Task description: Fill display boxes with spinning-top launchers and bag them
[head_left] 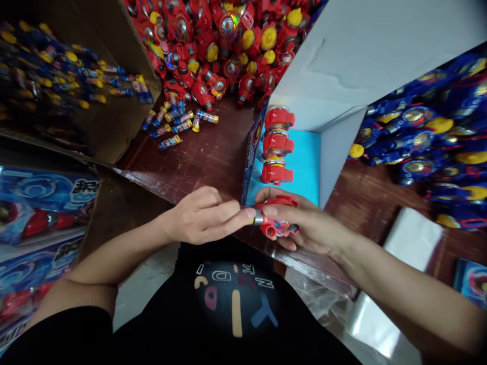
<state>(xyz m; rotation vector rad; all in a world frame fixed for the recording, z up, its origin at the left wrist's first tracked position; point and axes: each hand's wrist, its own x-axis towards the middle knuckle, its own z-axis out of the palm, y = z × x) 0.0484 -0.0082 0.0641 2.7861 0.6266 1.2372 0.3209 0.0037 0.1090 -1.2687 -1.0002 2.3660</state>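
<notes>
My right hand (300, 218) is wrapped round a red plastic toy (281, 225) with a silver barrel, held at the table's front edge. The fingers of my left hand (213, 215) pinch together at the end of that barrel. A bit of yellow shows at my left thumb tip, seemingly the end of a small tube (251, 221); most of it is hidden by the fingers. Just beyond my hands, three red toys (277, 145) stand in a row against the side of an open box with a light blue base (306, 157).
Several small blue-and-yellow tubes (182, 125) lie on the dark wooden table (213, 157). Red toys (213, 45) are heaped behind. A cardboard box (125, 111) of tubes and packaged toys (45, 197) are left; blue toys (418, 137) and white plastic sheeting (411, 238) are right.
</notes>
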